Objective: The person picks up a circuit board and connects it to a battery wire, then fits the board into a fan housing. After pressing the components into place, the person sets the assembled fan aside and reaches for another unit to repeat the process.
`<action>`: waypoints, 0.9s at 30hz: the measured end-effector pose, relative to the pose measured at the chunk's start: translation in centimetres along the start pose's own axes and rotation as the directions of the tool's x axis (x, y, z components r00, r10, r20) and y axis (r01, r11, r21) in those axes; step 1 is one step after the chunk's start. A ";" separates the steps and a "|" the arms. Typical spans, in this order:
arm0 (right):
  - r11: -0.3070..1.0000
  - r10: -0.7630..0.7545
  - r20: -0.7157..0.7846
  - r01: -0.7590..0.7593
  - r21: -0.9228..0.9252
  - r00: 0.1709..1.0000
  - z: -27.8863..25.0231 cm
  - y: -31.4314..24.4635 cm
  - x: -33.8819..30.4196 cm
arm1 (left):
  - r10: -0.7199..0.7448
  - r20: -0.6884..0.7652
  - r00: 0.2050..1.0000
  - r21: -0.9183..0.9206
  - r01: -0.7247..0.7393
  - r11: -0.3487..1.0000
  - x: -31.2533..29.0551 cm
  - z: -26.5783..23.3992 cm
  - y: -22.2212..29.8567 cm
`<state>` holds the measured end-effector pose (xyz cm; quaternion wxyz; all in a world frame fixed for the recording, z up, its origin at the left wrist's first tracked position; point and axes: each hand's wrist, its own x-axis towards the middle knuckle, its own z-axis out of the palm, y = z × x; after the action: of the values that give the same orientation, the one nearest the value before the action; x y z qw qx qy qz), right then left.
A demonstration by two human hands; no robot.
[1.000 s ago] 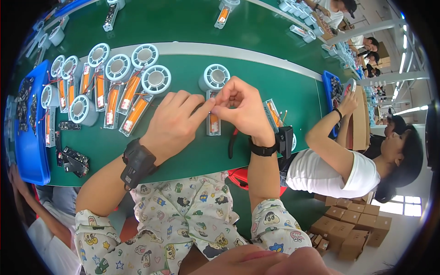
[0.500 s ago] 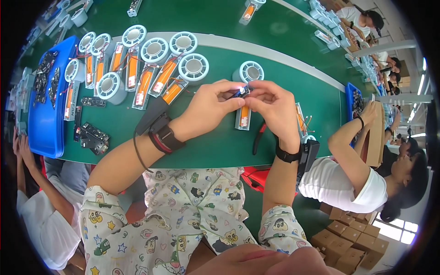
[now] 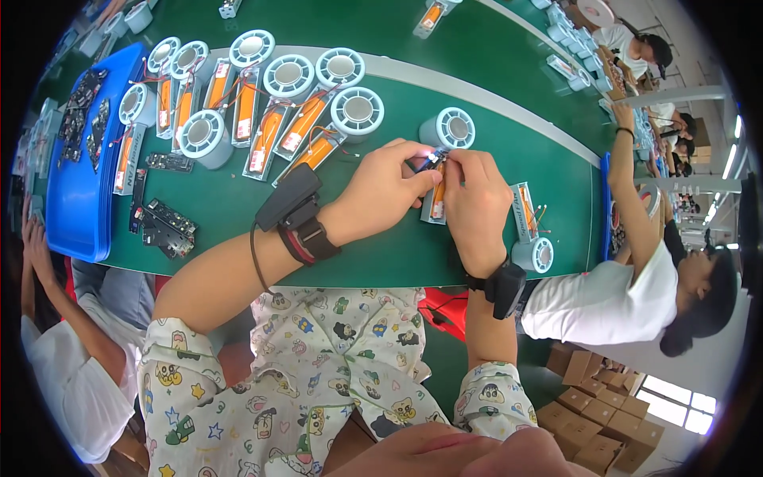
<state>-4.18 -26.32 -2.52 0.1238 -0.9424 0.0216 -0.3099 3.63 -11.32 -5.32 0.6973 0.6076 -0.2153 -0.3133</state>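
Note:
My left hand (image 3: 383, 189) pinches a small dark circuit board (image 3: 431, 162) on which a bright light shows. At the board's right end, the thumb and fingers of my right hand (image 3: 480, 208) are pressed together; any thin wire between them is too small to make out. Just beneath both hands lies a fan unit, its round pale-blue head (image 3: 455, 127) beyond my fingertips. The orange battery (image 3: 438, 203) in its grey housing shows between my hands, partly covered by them.
Several similar fan units (image 3: 288, 75) with orange batteries crowd the left of the green table (image 3: 373, 258). Loose black boards (image 3: 168, 227) lie near a blue tray (image 3: 75, 215). Another fan unit (image 3: 532, 238) lies right of my hand. Co-workers sit on both sides.
My right hand has turned, its back now more toward me, fingertips still at the board. The red-handled pliers beside it have gone out of sight. The right-hand co-worker's arm has reached farther away.

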 end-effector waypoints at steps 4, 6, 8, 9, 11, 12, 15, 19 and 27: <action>1.000 -0.015 0.063 0.016 -0.017 0.998 -0.2 -0.6 0.0 | -0.002 -0.011 1.000 -0.041 0.002 0.999 0.2 -0.5 -0.3; 0.999 -0.025 0.107 0.028 -0.027 0.994 -0.7 -0.7 -0.3 | -0.037 -0.037 0.999 -0.007 0.037 0.999 -0.1 -0.6 -0.4; 0.995 0.098 0.151 -0.097 -0.013 0.984 -0.6 -2.0 -0.6 | -0.038 -0.021 0.999 -0.045 0.037 0.998 -0.2 -0.3 0.0; 0.987 0.158 0.173 -0.160 -0.003 0.972 -0.8 -2.2 -0.7 | -0.043 -0.019 0.999 -0.065 0.041 0.997 -0.3 -0.2 0.2; 0.983 0.180 0.189 -0.183 -0.004 0.965 -1.0 -2.4 -1.1 | -0.047 -0.023 0.999 -0.085 0.045 0.995 -0.3 -0.4 -0.1; 0.978 0.204 0.202 -0.209 0.003 0.958 -1.0 -2.3 -1.4 | -0.001 -0.029 1.000 -0.069 -0.001 0.998 -0.1 -0.5 -0.8; 0.977 0.202 0.224 -0.212 0.019 0.953 -0.6 -1.8 -1.8 | 0.087 -0.039 0.995 -0.025 -0.088 0.996 0.4 -0.9 -1.4; 0.974 0.193 0.182 -0.211 0.085 0.964 -0.6 -0.8 -2.5 | -0.108 0.024 0.994 -0.080 0.110 0.991 0.3 -1.7 0.3; 0.756 0.427 0.126 -0.430 0.493 0.896 0.3 -1.4 -3.4 | -0.068 -0.124 0.990 -0.116 0.053 0.992 1.0 1.4 -0.5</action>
<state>-6.82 -24.53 -4.40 0.4355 -0.8464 0.1534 -0.2652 3.33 -13.00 -5.62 0.7328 0.5927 -0.1338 -0.3063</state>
